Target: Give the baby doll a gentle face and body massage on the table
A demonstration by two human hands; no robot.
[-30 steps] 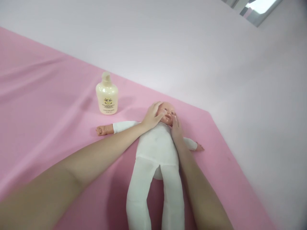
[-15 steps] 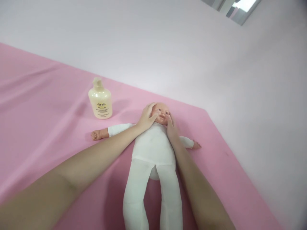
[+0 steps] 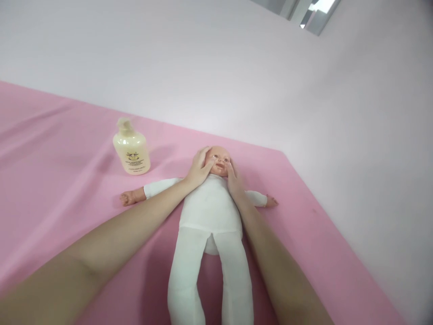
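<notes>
A baby doll point(image 3: 211, 212) in a white cloth suit lay on its back on the pink surface point(image 3: 67, 180), arms spread out to either side and legs pointing toward the wearer of the camera. Both bare hands were on its head: the left hand point(image 3: 200, 168) lay flat against the side of the face with fingers spread and the thumb reaching toward the cheek, gripping nothing, and the right hand point(image 3: 232, 178) rested open along the opposite cheek and jaw, its fingers loosely together, also not closed around anything. Compared with the pictures from a moment before, the hands had kept almost the same hold on the face, the left fingertips having shifted only slightly across the cheek, which reads as a slow stroking or rubbing of the doll's face and not a lift or a turn. The doll itself had not moved on the surface; only the view had drifted, carrying everything a little to the left. A cream pump bottle point(image 3: 131, 149) stood upright near the doll's outstretched arm, well apart from both hands and untouched.
</notes>
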